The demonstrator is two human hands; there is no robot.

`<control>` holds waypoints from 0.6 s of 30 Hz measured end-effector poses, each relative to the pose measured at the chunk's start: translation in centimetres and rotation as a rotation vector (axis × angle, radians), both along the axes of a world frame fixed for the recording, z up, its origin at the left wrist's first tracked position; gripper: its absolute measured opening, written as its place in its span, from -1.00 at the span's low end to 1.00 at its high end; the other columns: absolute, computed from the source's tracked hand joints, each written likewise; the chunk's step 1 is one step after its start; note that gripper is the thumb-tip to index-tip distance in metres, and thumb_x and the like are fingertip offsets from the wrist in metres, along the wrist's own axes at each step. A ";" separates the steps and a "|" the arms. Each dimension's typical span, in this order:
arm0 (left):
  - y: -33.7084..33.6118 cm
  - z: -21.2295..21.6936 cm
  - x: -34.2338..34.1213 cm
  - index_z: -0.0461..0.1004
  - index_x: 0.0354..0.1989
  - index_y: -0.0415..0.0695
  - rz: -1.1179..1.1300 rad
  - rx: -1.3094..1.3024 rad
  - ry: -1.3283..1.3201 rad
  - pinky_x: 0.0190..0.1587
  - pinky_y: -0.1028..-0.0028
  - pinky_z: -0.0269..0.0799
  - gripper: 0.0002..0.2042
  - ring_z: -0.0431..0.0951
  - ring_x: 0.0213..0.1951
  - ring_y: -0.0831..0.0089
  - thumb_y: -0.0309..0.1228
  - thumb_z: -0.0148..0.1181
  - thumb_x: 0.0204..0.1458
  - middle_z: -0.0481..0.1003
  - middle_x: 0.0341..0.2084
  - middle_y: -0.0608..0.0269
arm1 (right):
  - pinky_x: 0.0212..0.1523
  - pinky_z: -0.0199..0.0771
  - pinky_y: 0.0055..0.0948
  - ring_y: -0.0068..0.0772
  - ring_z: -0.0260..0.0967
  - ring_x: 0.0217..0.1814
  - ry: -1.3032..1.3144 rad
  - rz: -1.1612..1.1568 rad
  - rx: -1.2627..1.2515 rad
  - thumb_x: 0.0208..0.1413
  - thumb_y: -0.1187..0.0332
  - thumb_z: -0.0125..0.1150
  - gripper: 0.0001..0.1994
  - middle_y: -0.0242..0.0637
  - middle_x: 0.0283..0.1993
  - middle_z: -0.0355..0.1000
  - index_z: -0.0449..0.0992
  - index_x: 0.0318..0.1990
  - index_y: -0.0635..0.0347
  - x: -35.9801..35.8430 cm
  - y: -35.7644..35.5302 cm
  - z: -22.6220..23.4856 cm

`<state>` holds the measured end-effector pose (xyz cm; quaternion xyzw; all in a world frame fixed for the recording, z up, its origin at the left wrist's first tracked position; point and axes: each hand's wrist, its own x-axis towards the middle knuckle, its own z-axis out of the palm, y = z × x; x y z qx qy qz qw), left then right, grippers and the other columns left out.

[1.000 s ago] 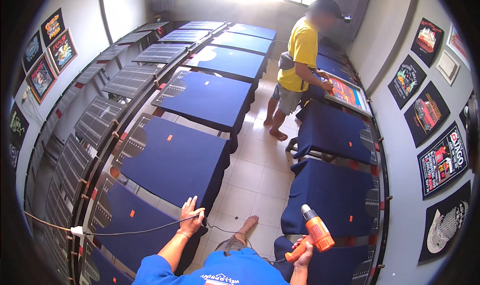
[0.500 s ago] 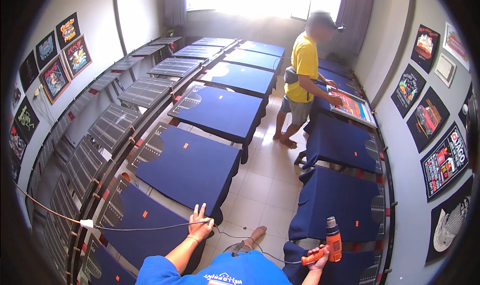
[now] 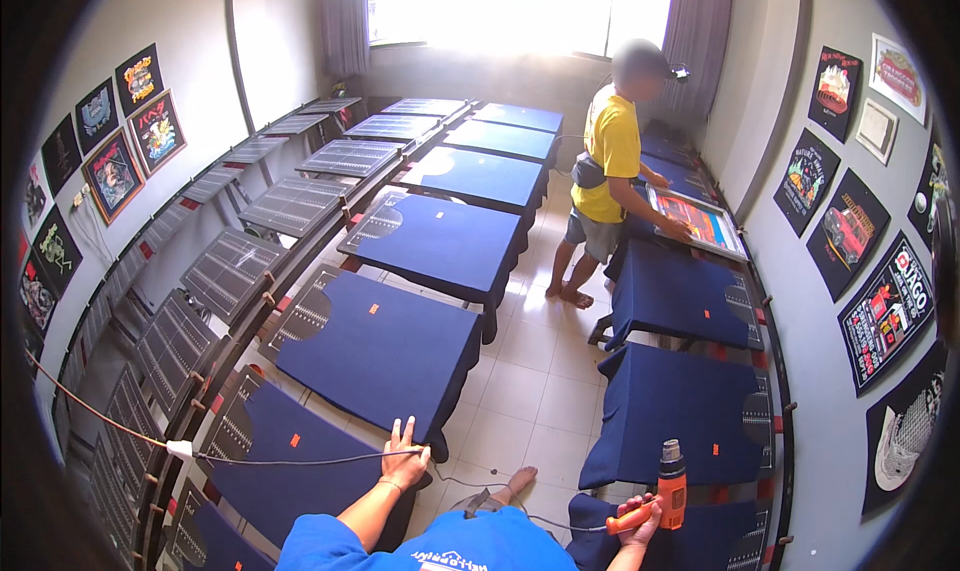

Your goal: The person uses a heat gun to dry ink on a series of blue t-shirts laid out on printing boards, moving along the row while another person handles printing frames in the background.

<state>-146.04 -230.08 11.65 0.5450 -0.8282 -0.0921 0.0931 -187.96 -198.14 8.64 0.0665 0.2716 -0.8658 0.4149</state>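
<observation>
Fingers of the right hand (image 3: 640,516) wrap the orange heat gun (image 3: 663,491), its nozzle upright over a blue shirt (image 3: 680,411). Left hand (image 3: 405,461), well apart from the gun, lies spread on a shirted bench (image 3: 375,351) edge. Farther off, a person (image 3: 610,171) handles a framed screen (image 3: 700,221).

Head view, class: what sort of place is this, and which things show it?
Most likely a T-shirt screen-printing workshop. Rows of tables carry dark blue shirts spread on boards, a co-worker handles a framed printing screen, and the right hand holds an orange heat gun.
</observation>
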 end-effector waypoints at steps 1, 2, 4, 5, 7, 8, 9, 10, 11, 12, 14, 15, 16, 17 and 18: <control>0.0 -0.1 0.0 0.69 -0.38 0.09 0.001 -0.008 0.001 0.17 0.12 0.21 -0.73 -0.05 0.38 0.00 -0.10 0.09 0.05 0.01 0.39 0.16 | -0.19 0.57 -0.21 -0.43 0.43 -0.21 0.009 0.007 0.009 -0.07 0.09 0.34 -0.65 -0.44 -0.30 0.40 0.45 -0.14 -0.05 0.0 -0.2 0.0; 0.1 -0.1 0.0 0.69 -0.38 0.09 0.002 -0.009 0.008 0.17 0.12 0.21 -0.73 -0.05 0.38 0.00 -0.10 0.09 0.05 0.01 0.39 0.16 | -0.19 0.57 -0.21 -0.43 0.42 -0.21 0.018 0.006 0.012 -0.07 0.08 0.34 -0.64 -0.45 -0.30 0.39 0.44 -0.14 -0.05 0.1 -0.2 0.2; 0.1 -0.1 0.0 0.69 -0.38 0.08 0.002 -0.012 0.023 0.17 0.11 0.21 -0.72 -0.05 0.38 0.00 -0.09 0.09 0.05 0.01 0.39 0.15 | -0.20 0.57 -0.23 -0.44 0.42 -0.21 0.035 0.003 0.017 -0.07 0.06 0.35 -0.63 -0.45 -0.30 0.39 0.44 -0.14 -0.06 0.2 -0.3 0.6; 0.1 -0.1 0.0 0.69 -0.38 0.08 0.000 -0.011 0.020 0.17 0.11 0.21 -0.72 -0.05 0.38 0.00 -0.09 0.09 0.05 0.01 0.39 0.15 | -0.19 0.56 -0.23 -0.44 0.42 -0.22 0.036 0.007 0.014 -0.06 0.05 0.35 -0.63 -0.45 -0.30 0.39 0.44 -0.14 -0.06 0.2 -0.3 0.5; 0.1 -0.1 -0.1 0.68 -0.37 0.08 -0.005 -0.009 0.016 0.18 0.10 0.21 -0.72 -0.05 0.38 0.00 -0.09 0.08 0.05 0.00 0.39 0.15 | -0.18 0.55 -0.24 -0.45 0.42 -0.22 0.037 0.013 0.007 -0.05 0.04 0.34 -0.63 -0.46 -0.30 0.39 0.44 -0.14 -0.06 0.2 -0.1 0.3; 0.1 0.0 -0.2 0.68 -0.37 0.08 -0.003 -0.006 0.010 0.18 0.10 0.21 -0.72 -0.05 0.38 0.00 -0.09 0.08 0.05 0.00 0.39 0.16 | -0.18 0.55 -0.25 -0.45 0.42 -0.22 0.045 0.013 0.007 -0.05 0.04 0.34 -0.63 -0.46 -0.30 0.39 0.44 -0.14 -0.06 0.1 -0.1 0.3; 0.2 0.2 -0.2 0.68 -0.37 0.08 -0.003 -0.004 0.003 0.18 0.09 0.21 -0.72 -0.05 0.38 0.00 -0.09 0.08 0.05 0.00 0.39 0.16 | -0.18 0.55 -0.26 -0.45 0.41 -0.22 0.053 0.013 0.008 -0.04 0.03 0.34 -0.63 -0.46 -0.30 0.39 0.43 -0.14 -0.06 0.1 -0.1 0.4; 0.3 0.4 -0.3 0.68 -0.37 0.09 -0.003 -0.001 -0.003 0.18 0.09 0.21 -0.73 -0.05 0.38 0.00 -0.10 0.08 0.05 -0.01 0.39 0.16 | -0.18 0.55 -0.26 -0.46 0.41 -0.22 0.062 0.011 0.009 -0.03 0.03 0.33 -0.64 -0.46 -0.30 0.39 0.43 -0.14 -0.06 0.2 0.0 0.4; 0.3 0.4 -0.3 0.68 -0.37 0.09 0.002 0.003 0.002 0.17 0.08 0.21 -0.73 -0.05 0.38 0.00 -0.10 0.08 0.05 -0.01 0.39 0.16 | -0.16 0.55 -0.26 -0.45 0.41 -0.22 0.047 0.012 -0.002 -0.01 0.05 0.31 -0.65 -0.45 -0.30 0.39 0.43 -0.14 -0.05 0.1 0.0 0.3; 0.3 0.4 -0.4 0.68 -0.38 0.09 0.005 0.007 0.008 0.17 0.08 0.21 -0.73 -0.05 0.38 0.00 -0.10 0.09 0.04 -0.01 0.39 0.16 | -0.15 0.55 -0.25 -0.45 0.42 -0.21 0.032 0.012 -0.013 0.02 0.07 0.29 -0.67 -0.44 -0.30 0.40 0.43 -0.14 -0.04 0.0 0.1 0.2; 0.2 0.2 -0.3 0.68 -0.39 0.09 0.003 -0.003 0.011 0.17 0.08 0.22 -0.73 -0.05 0.38 0.00 -0.10 0.09 0.04 0.00 0.39 0.16 | -0.14 0.55 -0.24 -0.44 0.42 -0.21 0.013 0.007 -0.026 0.05 0.08 0.27 -0.69 -0.42 -0.30 0.40 0.43 -0.13 -0.02 0.0 0.1 0.1; 0.2 0.0 -0.2 0.68 -0.40 0.10 -0.003 -0.017 0.010 0.16 0.08 0.23 -0.74 -0.05 0.38 0.00 -0.10 0.09 0.03 0.00 0.39 0.16 | -0.14 0.55 -0.24 -0.44 0.42 -0.21 0.008 0.002 -0.029 0.05 0.08 0.27 -0.69 -0.42 -0.30 0.40 0.43 -0.13 -0.02 0.0 0.0 0.1; 0.1 -0.1 -0.2 0.68 -0.40 0.10 -0.010 -0.031 0.008 0.16 0.08 0.23 -0.74 -0.04 0.37 0.00 -0.10 0.09 0.03 0.01 0.38 0.16 | -0.15 0.55 -0.24 -0.44 0.42 -0.21 0.004 -0.004 -0.031 0.05 0.08 0.27 -0.69 -0.42 -0.30 0.40 0.43 -0.13 -0.02 0.1 -0.1 0.0; 0.1 -0.1 -0.2 0.68 -0.41 0.10 -0.004 -0.025 0.004 0.15 0.08 0.23 -0.74 -0.04 0.37 -0.01 -0.10 0.10 0.02 0.01 0.38 0.15 | -0.15 0.56 -0.24 -0.44 0.42 -0.21 0.012 -0.006 -0.035 0.05 0.07 0.27 -0.69 -0.42 -0.30 0.40 0.43 -0.13 -0.03 0.1 -0.1 0.1; 0.0 0.0 -0.3 0.68 -0.41 0.10 0.001 -0.019 -0.001 0.15 0.08 0.24 -0.74 -0.03 0.37 -0.01 -0.10 0.11 0.01 0.02 0.38 0.15 | -0.15 0.56 -0.25 -0.44 0.42 -0.21 0.021 -0.008 -0.038 0.06 0.07 0.27 -0.69 -0.42 -0.30 0.40 0.43 -0.13 -0.03 0.2 -0.2 0.2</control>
